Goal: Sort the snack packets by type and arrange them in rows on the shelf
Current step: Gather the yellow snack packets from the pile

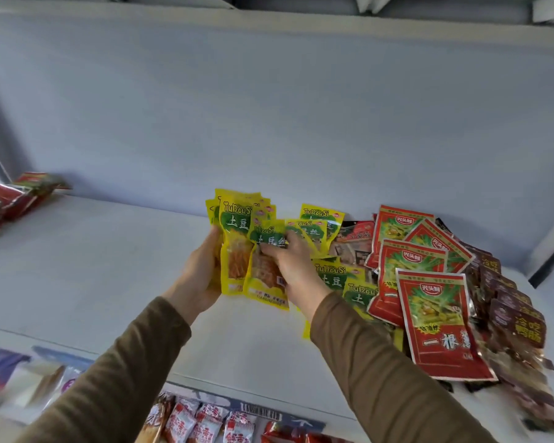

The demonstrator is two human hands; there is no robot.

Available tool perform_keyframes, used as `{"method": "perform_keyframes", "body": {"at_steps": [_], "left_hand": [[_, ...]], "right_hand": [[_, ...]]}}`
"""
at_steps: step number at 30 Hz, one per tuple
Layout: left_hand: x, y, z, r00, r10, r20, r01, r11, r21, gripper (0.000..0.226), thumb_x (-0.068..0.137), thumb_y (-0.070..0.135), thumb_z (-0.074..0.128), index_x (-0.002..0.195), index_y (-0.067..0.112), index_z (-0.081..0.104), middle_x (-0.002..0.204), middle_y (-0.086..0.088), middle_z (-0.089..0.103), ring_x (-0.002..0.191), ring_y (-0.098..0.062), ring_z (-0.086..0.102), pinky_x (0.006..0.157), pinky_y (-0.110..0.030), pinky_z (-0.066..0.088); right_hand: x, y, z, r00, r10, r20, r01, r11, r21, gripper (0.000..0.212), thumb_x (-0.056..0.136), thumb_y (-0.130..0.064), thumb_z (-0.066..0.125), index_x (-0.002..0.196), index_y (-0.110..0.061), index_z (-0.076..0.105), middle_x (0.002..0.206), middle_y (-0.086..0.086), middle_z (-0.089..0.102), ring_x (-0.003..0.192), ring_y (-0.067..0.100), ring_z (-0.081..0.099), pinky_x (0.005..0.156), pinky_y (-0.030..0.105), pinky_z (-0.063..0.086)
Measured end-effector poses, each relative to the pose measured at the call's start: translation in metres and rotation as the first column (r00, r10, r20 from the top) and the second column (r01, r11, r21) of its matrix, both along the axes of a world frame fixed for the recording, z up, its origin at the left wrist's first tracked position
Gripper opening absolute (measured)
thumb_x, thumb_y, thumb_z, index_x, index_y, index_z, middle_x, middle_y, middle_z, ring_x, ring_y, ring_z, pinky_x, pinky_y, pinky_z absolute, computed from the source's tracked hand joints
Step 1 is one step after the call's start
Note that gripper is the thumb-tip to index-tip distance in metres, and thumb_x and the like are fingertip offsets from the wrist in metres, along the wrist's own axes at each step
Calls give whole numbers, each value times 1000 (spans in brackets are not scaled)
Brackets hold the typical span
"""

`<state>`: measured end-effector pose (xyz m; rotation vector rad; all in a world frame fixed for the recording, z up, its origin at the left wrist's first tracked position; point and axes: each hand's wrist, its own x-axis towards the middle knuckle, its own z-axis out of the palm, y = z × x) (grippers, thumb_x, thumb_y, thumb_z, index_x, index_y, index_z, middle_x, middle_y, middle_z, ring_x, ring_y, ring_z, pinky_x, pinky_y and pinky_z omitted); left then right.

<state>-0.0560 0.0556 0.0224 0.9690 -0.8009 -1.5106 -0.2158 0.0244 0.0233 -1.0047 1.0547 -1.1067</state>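
Both hands [202,270] grip yellow packets [237,247] between them.

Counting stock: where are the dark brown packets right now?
In the head view, the dark brown packets lie far right on the shelf, beside the red packets.

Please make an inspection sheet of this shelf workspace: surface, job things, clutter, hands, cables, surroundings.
Surface: white shelf, bare at the middle and left.
Job's things: stack of yellow TuDouSi packets held upright; more yellow packets lying loose; red packets overlapping; dark brown packets heaped at right.
Clutter: small pile of red packets at far left.
Hands: left hand grips the stack; right hand pinches one yellow packet against it.
Cables: nothing seen.
Surroundings: white back panel; lower shelf packets.
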Motion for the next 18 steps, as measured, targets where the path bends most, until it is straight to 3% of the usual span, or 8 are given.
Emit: {"method": "perform_keyframes", "body": {"at_steps": [3,5,8,10,12,13,16,18], "left_hand": [[17,8,5,982,-183,55,187,978,-89,87,86,89,34,144,29,58,143,-14,61,130,-38,59,104,-58,49],[32,14,10,962,-219,165,228,973,-36,83,82,84,55,144,29,58,142,-15,62,129,-41,59,108,-60,46],[54,16,10,963,-115,243,122,992,-16,75,79,38,85,144,19,53,133,-21,67,116,-42,68,96,-55,56],[69,17,10,966,-44,253,57,997,-44,68,80,9,81,141,9,52,125,-23,70,105,-41,72,81,-47,62],[90,17,11,969,-26,247,45,996,-74,58,79,1,75,135,5,58,120,-26,71,97,-40,74,73,-44,62],[104,18,12,970,-17,242,36,997,-75,56,77,2,74,131,5,61,117,-27,72,93,-40,75,71,-43,62],[158,19,11,974,7,226,-3,1000,-17,52,66,5,76,117,6,69,108,-26,75,82,-36,76,65,-39,62],[199,20,10,971,-4,238,-2,1000,29,36,66,5,76,101,11,78,104,-24,76,77,-33,77,61,-36,61]], "right_hand": [[22,6,-3,998,-57,-9,56,997,-56,31,88,-2,70,115,-13,60,107,18,72,95,38,72,78,51,62],[39,10,-3,994,-95,-47,87,987,-135,30,87,-2,69,112,-15,60,105,14,72,95,33,72,80,48,62],[72,15,-1,971,-166,-172,114,954,-278,30,88,-6,68,113,-18,58,104,5,70,95,22,70,86,44,58],[96,18,0,960,-210,-186,137,930,-340,32,88,-7,67,116,-18,55,104,2,68,93,12,68,82,34,57],[119,19,5,979,-157,-129,106,936,-337,33,89,-13,68,118,-21,54,103,-2,67,83,-3,67,67,19,55],[131,19,6,989,-98,-109,60,950,-307,34,89,-18,69,119,-24,55,106,-1,67,85,-3,67,65,20,56],[164,8,2,954,-35,-297,-31,976,-214,60,84,-33,70,139,-28,48,138,5,52,130,21,50,103,47,48],[190,0,-5,954,92,-285,-121,989,-84,89,85,-38,76,157,-29,24,155,1,37,141,22,39,111,48,40]]}}
